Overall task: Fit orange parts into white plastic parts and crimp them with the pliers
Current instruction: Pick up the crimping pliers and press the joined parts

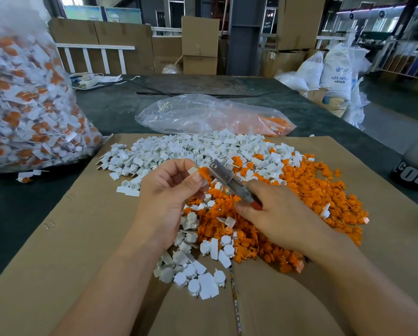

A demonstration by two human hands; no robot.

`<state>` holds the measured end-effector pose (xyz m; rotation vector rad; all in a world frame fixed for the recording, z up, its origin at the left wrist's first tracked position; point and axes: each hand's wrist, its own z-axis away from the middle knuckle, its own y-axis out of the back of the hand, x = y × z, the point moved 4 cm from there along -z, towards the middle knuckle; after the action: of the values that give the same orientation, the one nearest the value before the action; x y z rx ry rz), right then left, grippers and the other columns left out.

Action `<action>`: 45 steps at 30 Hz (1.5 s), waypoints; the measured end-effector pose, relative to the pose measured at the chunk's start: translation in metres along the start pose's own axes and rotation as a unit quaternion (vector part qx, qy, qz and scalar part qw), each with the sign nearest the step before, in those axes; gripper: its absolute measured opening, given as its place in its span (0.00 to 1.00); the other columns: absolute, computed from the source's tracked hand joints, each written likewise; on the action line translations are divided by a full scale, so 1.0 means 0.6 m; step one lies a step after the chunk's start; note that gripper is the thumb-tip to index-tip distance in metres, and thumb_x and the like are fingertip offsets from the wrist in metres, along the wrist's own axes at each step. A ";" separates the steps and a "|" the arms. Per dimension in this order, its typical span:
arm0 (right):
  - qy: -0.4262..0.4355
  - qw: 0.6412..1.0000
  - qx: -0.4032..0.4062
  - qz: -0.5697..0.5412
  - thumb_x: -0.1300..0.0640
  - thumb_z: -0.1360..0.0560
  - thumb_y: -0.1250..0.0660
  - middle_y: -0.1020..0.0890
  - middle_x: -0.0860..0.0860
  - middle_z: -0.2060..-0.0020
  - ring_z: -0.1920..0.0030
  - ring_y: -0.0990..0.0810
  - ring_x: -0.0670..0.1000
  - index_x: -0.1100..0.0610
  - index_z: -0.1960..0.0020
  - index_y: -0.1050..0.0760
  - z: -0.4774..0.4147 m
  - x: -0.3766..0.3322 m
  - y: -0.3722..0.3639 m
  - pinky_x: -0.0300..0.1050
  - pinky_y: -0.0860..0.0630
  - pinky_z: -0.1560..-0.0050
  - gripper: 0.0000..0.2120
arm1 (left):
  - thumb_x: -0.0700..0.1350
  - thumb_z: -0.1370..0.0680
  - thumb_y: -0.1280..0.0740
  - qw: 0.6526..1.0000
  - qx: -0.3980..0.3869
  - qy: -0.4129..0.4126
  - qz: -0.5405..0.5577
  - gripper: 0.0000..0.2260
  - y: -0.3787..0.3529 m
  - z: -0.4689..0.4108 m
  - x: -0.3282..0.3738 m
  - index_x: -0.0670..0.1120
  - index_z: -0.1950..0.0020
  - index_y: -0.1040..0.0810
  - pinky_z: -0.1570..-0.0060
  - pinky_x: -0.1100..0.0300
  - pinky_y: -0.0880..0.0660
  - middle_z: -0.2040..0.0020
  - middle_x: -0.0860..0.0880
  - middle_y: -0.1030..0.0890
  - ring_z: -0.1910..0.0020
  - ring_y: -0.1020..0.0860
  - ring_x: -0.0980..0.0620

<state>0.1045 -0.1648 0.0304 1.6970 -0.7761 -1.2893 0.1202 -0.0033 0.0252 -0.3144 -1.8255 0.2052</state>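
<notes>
My left hand (169,190) pinches a white plastic part with an orange part (204,173) fitted in it, held above the pile. My right hand (273,214) grips the metal pliers (227,179) by the red-tipped handles, and their flat jaws touch the orange part. Loose white parts (195,147) cover the far and near side of the brown cardboard (86,238). Loose orange parts (319,190) lie heaped to the right.
A big clear bag of assembled white-and-orange pieces (26,105) stands at the left. A flatter clear bag (203,115) with some orange parts lies beyond the cardboard. A dark bottle (414,166) stands at the right edge. Boxes and sacks fill the background.
</notes>
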 end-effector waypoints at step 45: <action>-0.034 0.999 -0.019 -0.028 0.18 0.53 0.54 0.42 0.47 0.29 0.31 0.41 0.47 0.50 0.26 0.57 0.011 -0.060 -0.019 0.47 0.41 0.33 0.62 | 0.39 0.35 0.34 0.933 0.128 0.102 0.321 0.04 -0.043 0.023 -0.010 0.42 0.62 0.26 0.71 0.64 0.22 0.70 0.49 0.21 0.72 0.21 0.55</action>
<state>0.0882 -0.1308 0.0351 1.6627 -0.7430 -1.3980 0.1059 -0.0296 0.0236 -0.7139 -1.4183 0.8267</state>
